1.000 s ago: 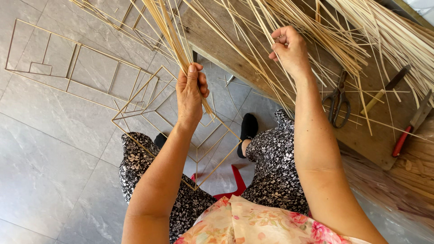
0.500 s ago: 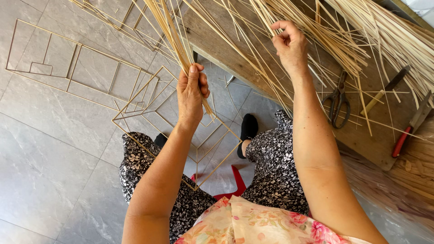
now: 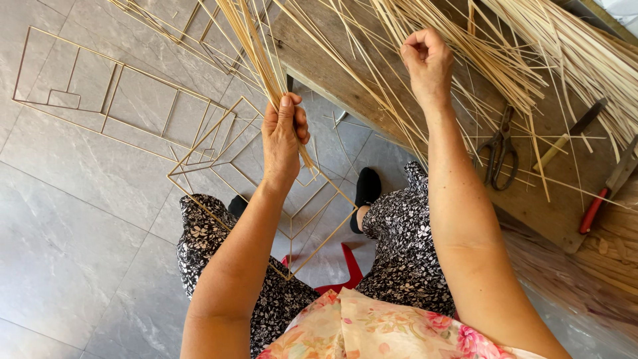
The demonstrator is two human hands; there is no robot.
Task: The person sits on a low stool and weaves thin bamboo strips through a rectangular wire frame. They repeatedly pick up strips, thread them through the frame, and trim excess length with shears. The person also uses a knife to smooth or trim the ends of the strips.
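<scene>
Several thin strip frames (image 3: 126, 110) lie flat on the grey tile floor (image 3: 73, 226) at the left, one reaching under the person's knees; a shifted foot could snap it. Next, the left hand (image 3: 282, 136) is clenched around a bundle of pale strips (image 3: 249, 50) that fans upward; a loosened fist would likely let them slide and scatter. Further right, the right hand (image 3: 427, 58) is curled, pinching a few strands from the loose heap (image 3: 531, 46) on the wooden bench (image 3: 319, 63). Pulling hard could drag tangled strands off, or toward the scissors (image 3: 500, 147) and red-handled knife (image 3: 601, 199) beside it.
</scene>
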